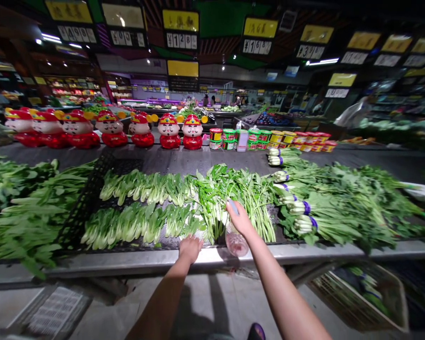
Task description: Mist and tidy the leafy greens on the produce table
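Observation:
My right hand [239, 219] is wrapped around the neck of a clear spray bottle [237, 244] with a grey top. It is held over the front of the display, just before a bunch of leafy green stems [257, 200]. To its left, my left hand [190, 249] rests at the metal front edge [145, 259], fingertips at the nearest small bok choy [177, 219]. Its fingers seem to lie forward over the edge, partly hidden, and I see nothing held in them. Two rows of bok choy [145, 186] lie on a perforated metal surface.
Purple-banded bundles of greens [306, 208] lie at right, loose long leaves [31, 212] at left beside a black crate [87, 198]. Red figurine jars [170, 132] and small tubs [255, 138] line the back. Price signs [257, 35] hang above. A basket [361, 293] stands below right.

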A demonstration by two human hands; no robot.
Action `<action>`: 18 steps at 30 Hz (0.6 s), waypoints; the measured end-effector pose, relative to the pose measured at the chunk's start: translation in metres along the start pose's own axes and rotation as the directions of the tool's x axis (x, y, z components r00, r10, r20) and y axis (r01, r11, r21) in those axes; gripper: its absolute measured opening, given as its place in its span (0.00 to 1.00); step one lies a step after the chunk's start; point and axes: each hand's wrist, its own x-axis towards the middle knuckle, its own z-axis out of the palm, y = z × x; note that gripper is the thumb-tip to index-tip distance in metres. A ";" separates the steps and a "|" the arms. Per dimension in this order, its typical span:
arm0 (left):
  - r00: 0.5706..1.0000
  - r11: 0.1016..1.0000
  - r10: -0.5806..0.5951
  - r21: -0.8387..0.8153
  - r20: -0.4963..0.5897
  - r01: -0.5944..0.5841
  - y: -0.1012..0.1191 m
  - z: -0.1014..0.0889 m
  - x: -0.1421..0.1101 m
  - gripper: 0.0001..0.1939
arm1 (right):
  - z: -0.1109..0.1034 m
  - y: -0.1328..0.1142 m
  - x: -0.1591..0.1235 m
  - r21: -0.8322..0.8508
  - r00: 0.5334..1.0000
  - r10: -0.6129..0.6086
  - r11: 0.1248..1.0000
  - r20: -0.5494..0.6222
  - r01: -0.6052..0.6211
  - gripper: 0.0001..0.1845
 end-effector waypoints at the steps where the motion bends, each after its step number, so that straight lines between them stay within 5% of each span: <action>1: 1.000 1.000 0.002 -0.003 0.002 -0.002 0.000 0.000 0.000 0.27 | -0.002 -0.001 0.000 -0.034 1.000 0.022 0.999 -0.009 -0.023 0.29; 4: 1.000 1.000 0.008 -0.006 0.002 -0.008 -0.001 -0.001 0.000 0.27 | -0.004 0.002 0.001 -0.073 0.997 0.071 0.995 -0.013 -0.072 0.29; 11: 1.000 1.000 0.023 0.012 0.005 -0.023 0.000 -0.003 0.000 0.27 | 0.004 0.012 0.011 0.196 0.994 0.101 0.975 0.034 -0.106 0.25; 18: 1.000 1.000 0.016 -0.001 -0.007 -0.016 0.000 -0.004 -0.003 0.26 | 0.012 0.013 0.011 0.215 0.988 0.143 0.968 -0.054 -0.129 0.30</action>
